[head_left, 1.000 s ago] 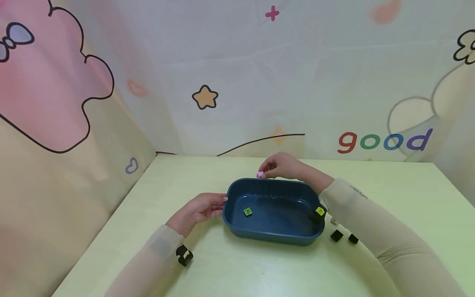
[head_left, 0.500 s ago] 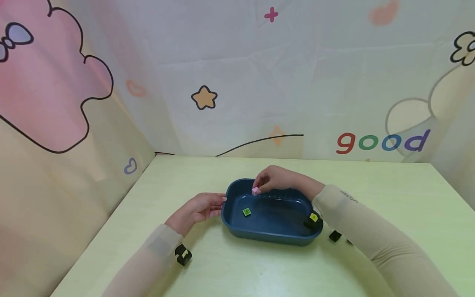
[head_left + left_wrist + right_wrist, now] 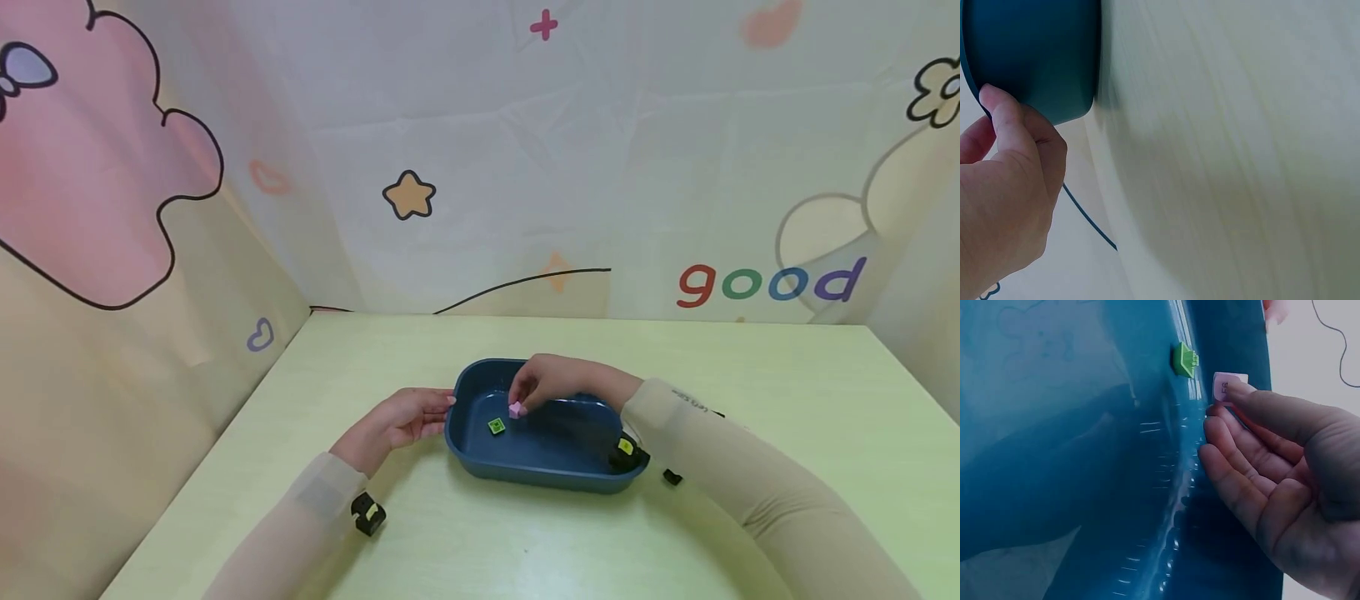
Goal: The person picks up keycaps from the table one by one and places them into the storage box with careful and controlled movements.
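In the head view my left hand (image 3: 408, 421) grips the left end of a dark blue plastic basin (image 3: 517, 477), its thumb at the rim. My right hand (image 3: 551, 379) reaches in over the far side, pinching a small pink keycap (image 3: 515, 410) between thumb and fingers. Dark lettering shows on the keycap (image 3: 1227, 387) in the right wrist view. On the basin floor, a little left of the pinched piece, lies a green keycap (image 3: 497, 427). The left wrist view shows the left hand (image 3: 1013, 169) at the basin's outer wall (image 3: 1054, 56).
A small black piece (image 3: 672, 477) lies on the pale table (image 3: 480, 550) right of the basin, partly behind the right sleeve (image 3: 720, 450). Another dark bit (image 3: 718, 414) peeks out beyond that sleeve. A printed cloth (image 3: 487, 167) hangs behind the table.
My right hand has come from beyond the far rim down into the basin, carrying the pink keycap near the green one. The left hand keeps its place at the basin.
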The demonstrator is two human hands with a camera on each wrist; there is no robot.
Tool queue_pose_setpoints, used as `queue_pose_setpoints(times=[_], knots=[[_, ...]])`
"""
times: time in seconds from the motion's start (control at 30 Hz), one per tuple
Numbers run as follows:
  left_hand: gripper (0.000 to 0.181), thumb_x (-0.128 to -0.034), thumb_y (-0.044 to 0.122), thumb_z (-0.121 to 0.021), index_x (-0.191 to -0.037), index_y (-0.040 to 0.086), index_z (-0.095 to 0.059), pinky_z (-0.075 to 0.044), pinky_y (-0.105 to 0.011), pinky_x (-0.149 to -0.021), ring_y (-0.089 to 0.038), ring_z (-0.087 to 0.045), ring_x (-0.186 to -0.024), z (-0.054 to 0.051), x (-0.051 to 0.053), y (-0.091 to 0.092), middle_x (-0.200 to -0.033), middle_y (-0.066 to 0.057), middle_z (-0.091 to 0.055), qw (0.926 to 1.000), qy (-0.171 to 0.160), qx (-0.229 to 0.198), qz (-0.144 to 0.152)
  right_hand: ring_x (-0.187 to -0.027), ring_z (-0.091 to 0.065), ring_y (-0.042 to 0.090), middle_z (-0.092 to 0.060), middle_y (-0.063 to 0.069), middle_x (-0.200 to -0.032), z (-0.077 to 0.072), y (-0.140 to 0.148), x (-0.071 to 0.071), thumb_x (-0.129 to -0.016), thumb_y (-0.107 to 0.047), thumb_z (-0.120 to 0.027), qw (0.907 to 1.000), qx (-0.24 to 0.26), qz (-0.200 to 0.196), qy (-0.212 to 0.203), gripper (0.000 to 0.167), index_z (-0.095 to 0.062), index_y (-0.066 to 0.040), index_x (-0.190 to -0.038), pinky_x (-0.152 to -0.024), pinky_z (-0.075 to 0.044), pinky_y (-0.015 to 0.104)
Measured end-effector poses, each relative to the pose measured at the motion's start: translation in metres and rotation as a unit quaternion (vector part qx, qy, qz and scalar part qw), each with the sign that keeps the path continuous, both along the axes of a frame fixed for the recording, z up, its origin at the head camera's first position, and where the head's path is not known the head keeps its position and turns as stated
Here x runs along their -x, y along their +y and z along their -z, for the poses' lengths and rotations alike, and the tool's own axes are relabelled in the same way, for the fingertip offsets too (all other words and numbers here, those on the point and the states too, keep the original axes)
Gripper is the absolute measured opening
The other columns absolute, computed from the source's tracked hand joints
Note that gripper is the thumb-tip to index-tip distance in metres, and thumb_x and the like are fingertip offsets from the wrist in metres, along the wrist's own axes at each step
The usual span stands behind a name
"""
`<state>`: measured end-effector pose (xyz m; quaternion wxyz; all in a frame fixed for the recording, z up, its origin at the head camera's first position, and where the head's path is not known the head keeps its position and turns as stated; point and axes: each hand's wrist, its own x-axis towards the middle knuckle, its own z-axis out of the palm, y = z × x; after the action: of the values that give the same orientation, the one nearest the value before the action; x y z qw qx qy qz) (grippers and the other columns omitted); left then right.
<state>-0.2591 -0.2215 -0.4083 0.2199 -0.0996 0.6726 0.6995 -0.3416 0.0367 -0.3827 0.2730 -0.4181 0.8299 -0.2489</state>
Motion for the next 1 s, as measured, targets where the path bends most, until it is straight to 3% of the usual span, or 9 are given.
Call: queue_pose_setpoints(times=[0.23,1.0], knots=[[0.045,-0.1054,0.007,-0.052,-0.147,-0.009,-0.046,-0.060,-0.014,-0.069,-0.004,-0.067,-0.073,0.0008,0.0002,-0.0004,-0.084,0.004,-0.071,1.0000,-0.001,-0.004,-0.001,-0.088,-0.063,0.009,-0.076,0.012,-0.107,0.0040,-0.0004,0.0009,-0.097,-0.008,-0.069,0.9998,-0.011,0.014,-0.008,0.019,-0.073,0.000,-0.113,-0.088,-0.060,0.025],[0.045,-0.1052,0.006,-0.050,-0.147,-0.011,-0.045,-0.059,-0.013,-0.068,-0.002,-0.066,-0.071,0.0024,-0.0004,-0.0003,-0.081,0.006,-0.070,0.9999,0.008,-0.013,0.007,-0.085,-0.060,0.009,-0.074,0.010,-0.103,0.0083,-0.0039,0.0008,-0.096,-0.009,-0.070,0.9988,-0.047,0.006,0.008,0.016,-0.073,-0.001,-0.109,-0.081,-0.056,0.021]])
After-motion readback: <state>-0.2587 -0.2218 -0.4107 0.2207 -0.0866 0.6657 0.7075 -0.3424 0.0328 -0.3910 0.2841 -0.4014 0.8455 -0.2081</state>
